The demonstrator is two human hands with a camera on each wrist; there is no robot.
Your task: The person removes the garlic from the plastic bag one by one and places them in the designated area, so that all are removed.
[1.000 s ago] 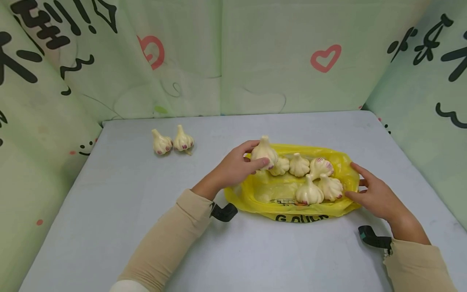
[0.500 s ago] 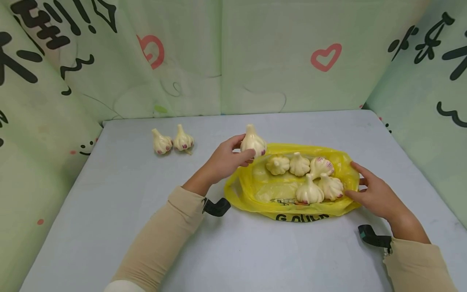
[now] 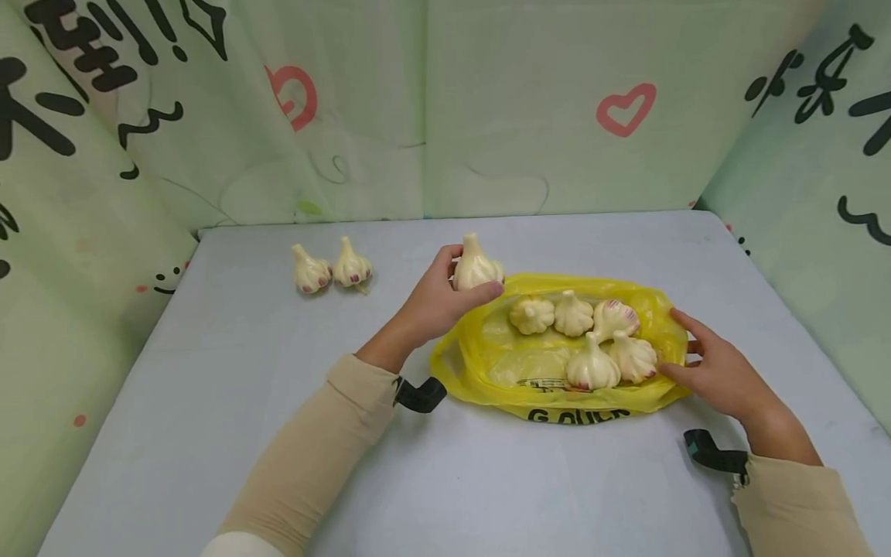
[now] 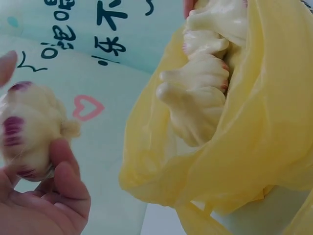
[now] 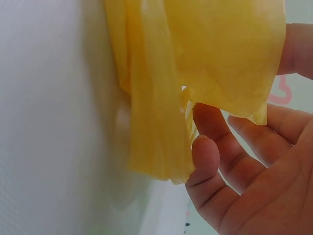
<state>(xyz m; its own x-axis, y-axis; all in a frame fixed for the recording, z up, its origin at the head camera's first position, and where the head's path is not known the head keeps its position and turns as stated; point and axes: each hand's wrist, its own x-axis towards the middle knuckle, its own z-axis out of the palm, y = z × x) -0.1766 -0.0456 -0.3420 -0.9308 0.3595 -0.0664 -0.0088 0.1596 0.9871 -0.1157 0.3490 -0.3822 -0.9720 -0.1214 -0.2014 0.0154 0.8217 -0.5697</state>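
My left hand holds a white garlic bulb neck up, just beyond the left rim of a yellow plastic bag. Purple patches mark that bulb in the left wrist view, where fingers curl round it. Inside the open-mouthed bag lie several more garlic bulbs, mostly on its right side. My right hand holds the bag's right side, thumb and forefinger at the rim. In the right wrist view, the yellow plastic hides part of the fingers.
Two garlic bulbs stand side by side at the back left of the white table. A pale green printed curtain encloses the back and sides. Each wrist carries a black camera mount.
My left hand has lifted the garlic bulb from over the bag and moved it left and back, past the rim. The right hand and the bag stay in place.
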